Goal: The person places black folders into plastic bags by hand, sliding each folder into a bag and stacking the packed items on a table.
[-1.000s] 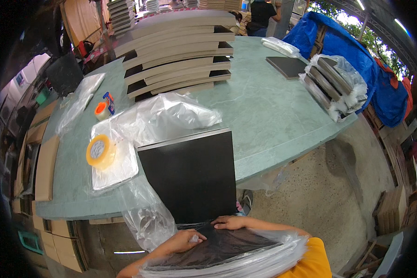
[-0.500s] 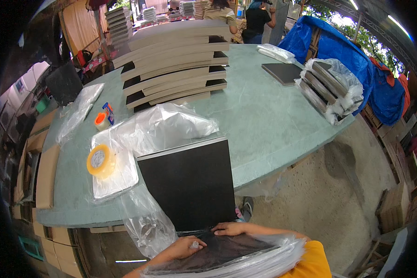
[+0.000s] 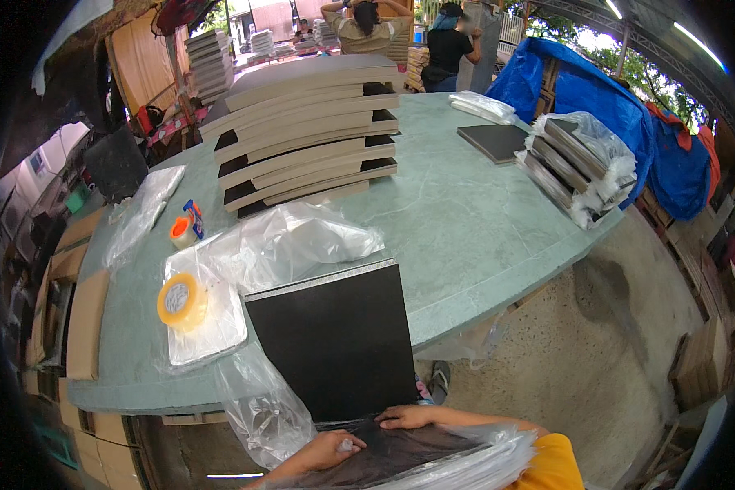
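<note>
A stack of black boards (image 3: 335,347) leans against the near table edge, tilted toward me. Its lower end meets a clear plastic bag (image 3: 478,457) spread over my lap, and dark material shows through the film. My left hand (image 3: 328,450) is closed, with a bunched bit of the plastic poking out between thumb and fingers. To its right, at the bag's upper edge, my right hand (image 3: 407,416) curls its fingers over the film; its thumb is hidden. Another loose clear bag (image 3: 261,408) hangs off the table just left of the boards.
On the green table (image 3: 465,245) lie a tape roll (image 3: 181,301) on folded plastic, a smaller tape roll (image 3: 183,233) and crumpled bags (image 3: 302,237). A tall stack of grey-edged boards (image 3: 310,139) stands behind. Wrapped boards (image 3: 580,167) sit at right. People stand farther back.
The whole view has shifted slightly, with near things lower in the picture. My hands keep nearly the same places at the bag and boards. A person in the background now has raised arms.
</note>
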Motion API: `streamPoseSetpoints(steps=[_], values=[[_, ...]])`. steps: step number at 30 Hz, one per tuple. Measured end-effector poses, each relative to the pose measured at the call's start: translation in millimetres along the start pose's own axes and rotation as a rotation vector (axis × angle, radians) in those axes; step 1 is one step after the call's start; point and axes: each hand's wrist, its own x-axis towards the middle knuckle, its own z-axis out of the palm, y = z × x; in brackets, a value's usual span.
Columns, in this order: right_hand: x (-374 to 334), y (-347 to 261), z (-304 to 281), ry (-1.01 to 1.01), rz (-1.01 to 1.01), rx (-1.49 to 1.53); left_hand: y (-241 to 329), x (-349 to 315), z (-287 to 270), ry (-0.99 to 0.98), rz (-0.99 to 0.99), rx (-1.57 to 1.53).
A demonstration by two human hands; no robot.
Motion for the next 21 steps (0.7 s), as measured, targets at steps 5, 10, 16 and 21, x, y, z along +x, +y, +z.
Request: streamPoseSetpoints(steps=[5, 10, 16, 21], values=[[0, -1, 1, 0.018, -0.011, 0.026, -2, 0, 2, 0.022, 0.008, 0.021], [-6, -13, -4, 0.005, 0.0, 0.033, 1, -2, 1, 0.031, 0.007, -0.043], [-8, -16, -5, 0.012, -0.018, 0.047, 2, -3, 1, 0.035, 0.018, -0.009], [-9, -18, -6, 0.013, -0.008, 0.066, -7, -1, 3, 0.011, 0.003, -0.043]])
